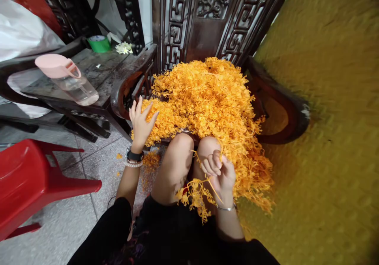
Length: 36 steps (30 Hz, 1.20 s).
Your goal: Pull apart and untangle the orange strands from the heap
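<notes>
A large heap of orange, stringy flower sprays fills the seat of a carved dark wooden chair and spills over my knees. My right hand is curled around a tangled bunch of the sprays, which hangs down from it. My left hand is open with its fingers spread, resting against the heap's near left edge. It holds nothing. A black watch and a beaded bracelet sit on my left wrist, and a thin silver bracelet on my right.
A pink-lidded glass jug stands on a dark table, near a green tape roll and white flowers. A red plastic chair stands lower left. Orange bits lie on the tiled floor. Yellow-green textile fills the right.
</notes>
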Each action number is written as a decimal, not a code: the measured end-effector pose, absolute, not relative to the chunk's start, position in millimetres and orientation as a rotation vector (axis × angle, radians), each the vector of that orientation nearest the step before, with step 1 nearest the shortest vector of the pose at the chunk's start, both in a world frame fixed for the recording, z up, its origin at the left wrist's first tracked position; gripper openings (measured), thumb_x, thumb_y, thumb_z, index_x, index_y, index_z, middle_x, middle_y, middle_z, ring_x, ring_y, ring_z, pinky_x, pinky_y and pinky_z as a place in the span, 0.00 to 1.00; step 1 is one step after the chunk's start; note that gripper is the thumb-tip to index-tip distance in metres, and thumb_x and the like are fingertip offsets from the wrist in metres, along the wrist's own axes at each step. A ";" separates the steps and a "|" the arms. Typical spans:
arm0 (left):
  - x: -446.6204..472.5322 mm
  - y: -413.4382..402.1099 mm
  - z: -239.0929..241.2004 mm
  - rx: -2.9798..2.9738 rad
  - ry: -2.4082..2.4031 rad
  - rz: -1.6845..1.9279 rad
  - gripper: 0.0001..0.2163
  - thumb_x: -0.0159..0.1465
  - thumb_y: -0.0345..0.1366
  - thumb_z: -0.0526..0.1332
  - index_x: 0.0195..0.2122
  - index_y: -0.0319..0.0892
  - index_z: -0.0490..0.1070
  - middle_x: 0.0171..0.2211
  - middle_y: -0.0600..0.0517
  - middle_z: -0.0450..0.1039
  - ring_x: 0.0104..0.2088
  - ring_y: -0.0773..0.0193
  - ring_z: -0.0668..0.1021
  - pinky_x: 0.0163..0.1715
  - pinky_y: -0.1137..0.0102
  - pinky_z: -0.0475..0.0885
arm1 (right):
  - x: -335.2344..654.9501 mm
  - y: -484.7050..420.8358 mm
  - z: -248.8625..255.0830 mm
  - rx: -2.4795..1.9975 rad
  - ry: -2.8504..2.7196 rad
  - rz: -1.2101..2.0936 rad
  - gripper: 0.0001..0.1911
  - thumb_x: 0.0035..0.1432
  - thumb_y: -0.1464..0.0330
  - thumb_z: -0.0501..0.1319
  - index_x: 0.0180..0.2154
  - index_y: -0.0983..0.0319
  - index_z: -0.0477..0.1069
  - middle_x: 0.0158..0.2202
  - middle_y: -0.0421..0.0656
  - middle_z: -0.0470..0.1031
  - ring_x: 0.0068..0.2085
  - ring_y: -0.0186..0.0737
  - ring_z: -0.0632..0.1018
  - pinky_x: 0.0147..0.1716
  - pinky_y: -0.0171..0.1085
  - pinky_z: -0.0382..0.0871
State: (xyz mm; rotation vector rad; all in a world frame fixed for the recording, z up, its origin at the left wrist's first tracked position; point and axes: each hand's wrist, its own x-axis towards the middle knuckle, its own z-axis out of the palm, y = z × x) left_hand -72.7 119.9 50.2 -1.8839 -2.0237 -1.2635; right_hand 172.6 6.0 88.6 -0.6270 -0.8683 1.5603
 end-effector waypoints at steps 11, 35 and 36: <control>17.2 20.9 107.8 -2.924 -1.532 -1.987 0.15 0.59 0.45 0.59 0.43 0.42 0.71 0.41 0.47 0.73 0.43 0.58 0.73 0.45 0.63 0.68 | 178.3 -4.7 81.3 -1.042 -1.307 1.078 0.09 0.55 0.66 0.58 0.24 0.62 0.68 0.21 0.37 0.67 0.23 0.30 0.65 0.22 0.31 0.56; 47.9 -11.1 72.8 -2.737 -2.289 -2.709 0.09 0.60 0.40 0.59 0.34 0.40 0.69 0.28 0.51 0.70 0.31 0.65 0.72 0.36 0.69 0.67 | 154.4 -13.1 90.8 -1.196 -1.161 1.061 0.19 0.60 0.59 0.53 0.21 0.61 0.58 0.19 0.35 0.55 0.22 0.29 0.58 0.22 0.31 0.54; 47.7 -10.8 70.8 -2.770 -2.264 -2.939 0.10 0.59 0.41 0.59 0.29 0.39 0.68 0.21 0.55 0.65 0.23 0.70 0.68 0.28 0.73 0.65 | 156.4 -14.0 90.5 -1.185 -1.136 1.133 0.19 0.59 0.58 0.53 0.21 0.61 0.58 0.18 0.35 0.56 0.21 0.29 0.58 0.21 0.31 0.53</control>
